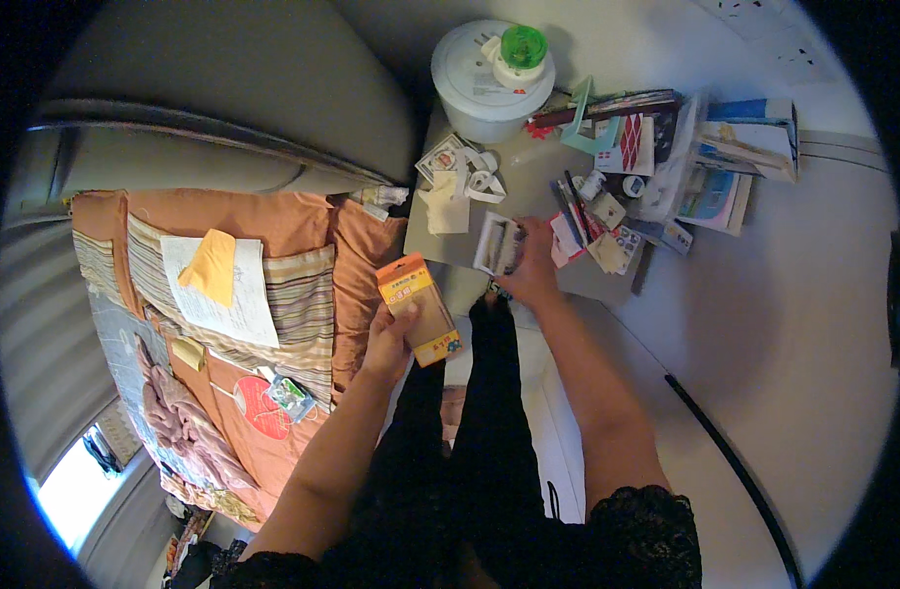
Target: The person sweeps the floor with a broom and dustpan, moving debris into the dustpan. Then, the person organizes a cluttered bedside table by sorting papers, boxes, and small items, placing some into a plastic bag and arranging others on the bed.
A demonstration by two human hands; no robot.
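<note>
My left hand (385, 344) is closed around a flat orange and yellow cardboard box (418, 294) with a plain brown panel, held in front of the desk's edge. In my right hand (534, 265) is a small white rectangular frame-like item (488, 243) with a greyish strip along one side; its exact kind is unclear. It is held over the near edge of the grey desk (529, 187), and the fingers partly cover it. Left of it on the desk lie a beige cloth or paper piece (447, 208) and a coiled white strap or cable (484, 185).
A white lidded bucket (479, 98) with a green-topped bottle (522, 54) on it stands at the back. Pens (576, 208), small boxes and books (720, 196) crowd the desk's right. An orange-covered bed (362, 255) at left holds papers (249, 314), a yellow cloth (212, 267) and a red fan (262, 407).
</note>
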